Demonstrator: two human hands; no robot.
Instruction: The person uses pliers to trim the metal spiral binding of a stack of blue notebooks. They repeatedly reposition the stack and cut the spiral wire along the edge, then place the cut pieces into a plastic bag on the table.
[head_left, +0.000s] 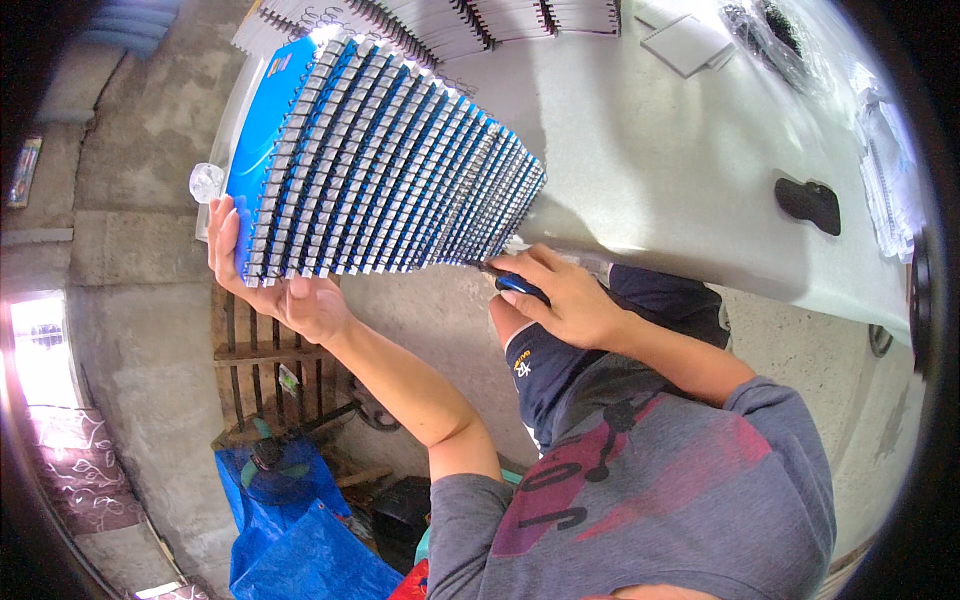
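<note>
Landmark: the fanned stack of blue-covered spiral-bound notebooks (380,160), lying on the near left corner of the pale grey desk (680,160) and jutting over its edge.
Notebook count: one fanned stack; the single books are too many and too tightly packed to count, their wire spines showing as silver and blue rows.
Left hand (270,285): open and flat under the stack's overhanging end, fingers spread up along the blue cover, propping it.
Right hand (565,295): closed around a dark blue-handled tool (515,282) just right of the stack's lower corner, its tip touching the spines there.
Second pile: a row of white-paged spiral-bound books (450,20) beyond the stack, along the far desk edge; count cannot be told.
Loose white pads: one small pile of white square sheets (690,42), well right of the stack.
Packages: two clear plastic bags right of the stack, one with dark wire coils (775,40) inside, one at the far right edge (885,170) with contents too blurred to tell.
Black object: one small black rounded thing (808,203) on the desk, well right of the stack.
Clear round knob: one clear glassy ball (206,182) just left of the stack.
Floor below: one crumpled blue tarpaulin (290,540).
</note>
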